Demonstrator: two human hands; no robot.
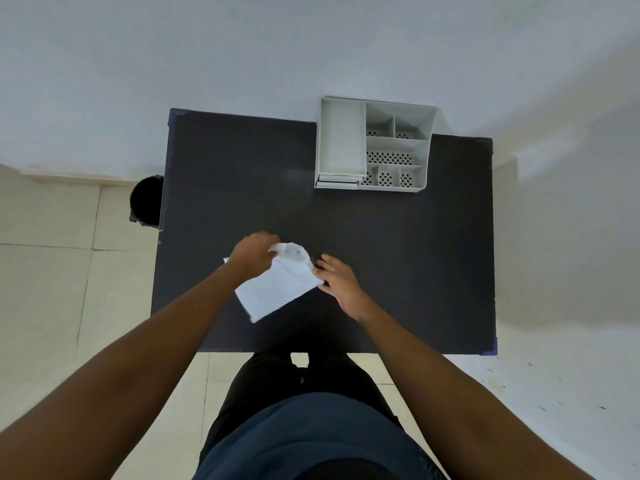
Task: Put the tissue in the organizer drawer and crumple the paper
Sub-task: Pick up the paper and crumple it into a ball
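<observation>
A white sheet of paper [277, 289] lies on the dark table [214, 174], its far end curled up and bunched. My left hand [254, 252] grips that bunched far corner. My right hand [337, 280] pinches the sheet's right edge. The white desk organizer [374, 145] stands at the table's far right, with several perforated compartments and small drawers [337, 181] at its front left, which look shut. No tissue can be seen.
A black bin [147, 199] stands on the tiled floor just left of the table. A pale wall runs behind the table. My legs stand at the table's near edge.
</observation>
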